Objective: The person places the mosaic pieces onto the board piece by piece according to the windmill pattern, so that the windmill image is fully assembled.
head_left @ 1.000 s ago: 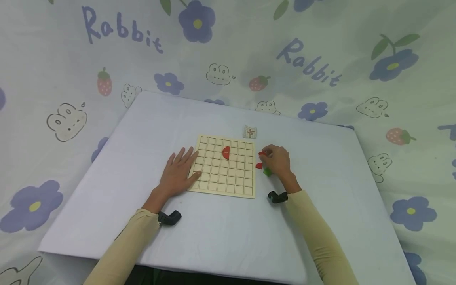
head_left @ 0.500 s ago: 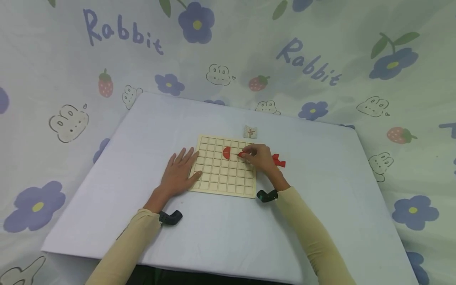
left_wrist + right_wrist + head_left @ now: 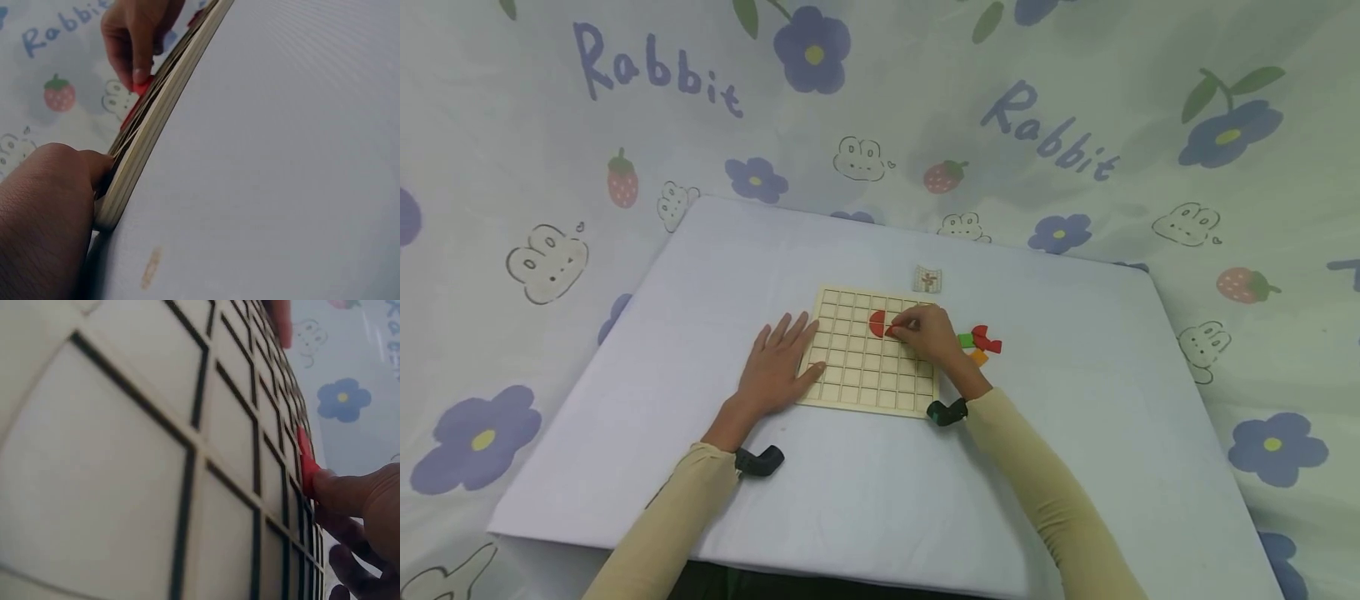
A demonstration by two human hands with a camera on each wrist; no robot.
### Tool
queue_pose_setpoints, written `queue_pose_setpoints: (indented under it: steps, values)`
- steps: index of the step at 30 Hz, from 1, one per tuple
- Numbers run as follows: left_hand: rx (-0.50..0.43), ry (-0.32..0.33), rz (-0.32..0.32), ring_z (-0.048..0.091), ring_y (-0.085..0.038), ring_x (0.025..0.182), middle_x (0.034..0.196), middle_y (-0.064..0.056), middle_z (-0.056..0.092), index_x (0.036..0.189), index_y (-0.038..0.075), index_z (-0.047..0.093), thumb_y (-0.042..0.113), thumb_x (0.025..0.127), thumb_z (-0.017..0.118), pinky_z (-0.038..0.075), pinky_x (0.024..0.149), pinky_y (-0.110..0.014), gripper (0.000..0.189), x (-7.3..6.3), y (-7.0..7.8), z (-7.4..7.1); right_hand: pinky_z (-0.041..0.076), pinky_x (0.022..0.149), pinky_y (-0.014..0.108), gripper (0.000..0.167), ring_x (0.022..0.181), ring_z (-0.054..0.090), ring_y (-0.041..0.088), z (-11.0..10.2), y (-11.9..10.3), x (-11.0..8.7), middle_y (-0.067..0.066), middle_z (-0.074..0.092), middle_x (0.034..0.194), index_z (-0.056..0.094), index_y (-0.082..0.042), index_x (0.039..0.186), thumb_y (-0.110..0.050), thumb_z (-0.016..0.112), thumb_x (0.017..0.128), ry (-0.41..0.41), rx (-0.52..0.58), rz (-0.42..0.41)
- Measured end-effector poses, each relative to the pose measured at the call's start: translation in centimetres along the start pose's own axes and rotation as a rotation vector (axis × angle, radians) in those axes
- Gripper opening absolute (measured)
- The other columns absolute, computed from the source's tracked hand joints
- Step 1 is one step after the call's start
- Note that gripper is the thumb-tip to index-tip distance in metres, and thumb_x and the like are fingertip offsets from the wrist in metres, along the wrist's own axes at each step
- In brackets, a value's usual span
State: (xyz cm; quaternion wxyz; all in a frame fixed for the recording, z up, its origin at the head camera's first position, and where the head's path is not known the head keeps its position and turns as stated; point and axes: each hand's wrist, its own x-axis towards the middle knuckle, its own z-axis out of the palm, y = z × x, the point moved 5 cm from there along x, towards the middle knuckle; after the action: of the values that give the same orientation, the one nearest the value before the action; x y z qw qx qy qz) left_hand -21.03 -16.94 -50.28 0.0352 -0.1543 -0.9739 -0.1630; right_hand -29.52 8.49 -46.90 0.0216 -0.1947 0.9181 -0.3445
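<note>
Access to the grid board (image 3: pixel 869 367) is from the near side, between the forearms (image 3: pixel 1045 487). The left hand (image 3: pixel 772 367) obstructs its left edge; the right hand (image 3: pixel 929 335) and loose pieces (image 3: pixel 982 341), the right.

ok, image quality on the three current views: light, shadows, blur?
Head: soft, fairly even light, faint shadow beside the right sleeve. Left wrist: dimmer overall, faint ripple pattern on the upper part of the white tabletop. Right wrist: nearest cells of the board look soft and oversized; the red piece pinched by the right hand lacks fine detail.
</note>
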Motion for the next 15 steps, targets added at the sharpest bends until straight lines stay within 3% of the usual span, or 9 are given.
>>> queue_pose_setpoints:
  steps: [4, 9, 15]
  values:
    - [0.003, 0.0, -0.001, 0.006, -0.031, 0.149, 0.163, -0.009, 0.017, 0.157, 0.013, 0.024, 0.053, 0.097, 0.046, 0.0, 0.117, -0.05, 0.076, 0.0, 0.0, -0.1, 0.05, 0.082, 0.036, 0.011, 0.093, 0.062, 0.02, 0.2, -0.5, -0.2, 0.004, 0.071, 0.094, 0.079, -0.007, 0.098, -0.012, 0.074, 0.09, 0.014, -0.021, -0.07]
    - [0.001, -0.002, -0.004, 0.007, -0.031, 0.149, 0.162, -0.01, 0.018, 0.157, 0.013, 0.024, 0.053, 0.097, 0.046, 0.001, 0.117, -0.051, 0.075, -0.1, 0.1, -0.3, 0.051, 0.09, 0.036, 0.013, 0.102, 0.065, 0.019, 0.1, -0.3, -0.8, 0.004, 0.073, 0.103, 0.078, -0.009, 0.101, -0.014, 0.073, 0.091, 0.018, -0.027, -0.044]
    - [0.001, -0.001, -0.008, 0.007, -0.031, 0.149, 0.162, -0.01, 0.018, 0.157, 0.013, 0.025, 0.053, 0.097, 0.046, 0.001, 0.118, -0.051, 0.075, -0.1, 0.2, -0.2, 0.053, 0.086, 0.035, 0.012, 0.097, 0.066, 0.019, -0.6, 0.6, -1.5, 0.004, 0.072, 0.102, 0.076, -0.007, 0.101, -0.011, 0.071, 0.091, 0.073, 0.018, -0.046]
